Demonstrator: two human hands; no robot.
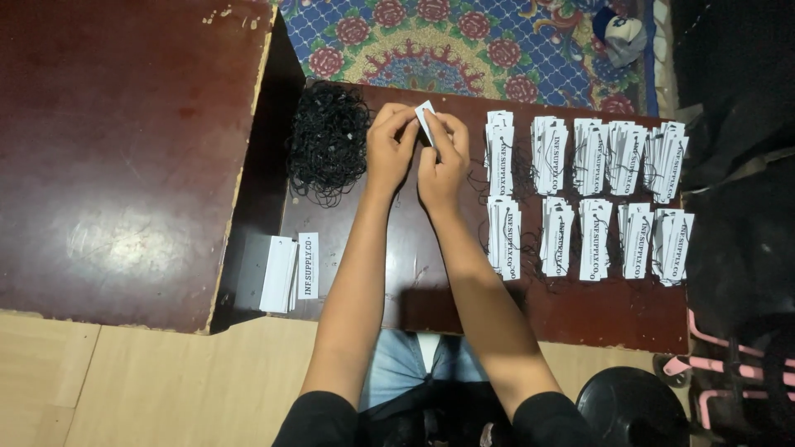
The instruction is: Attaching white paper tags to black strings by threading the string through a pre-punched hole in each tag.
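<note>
**Both hands on one white tag**

Near the desk's (580,319) front edge we see bare wood. Further, our left hand (389,149) and right hand (443,161) pinch one white tag (426,121) together, between the black string heap (329,141) and the tag rows (588,194).

Bare dark-brown wooden desk (397,273) lies open along its near edge; tangled black string heap (328,141) and rows of white paper tag stacks (588,199) crowd the far edge.
</note>
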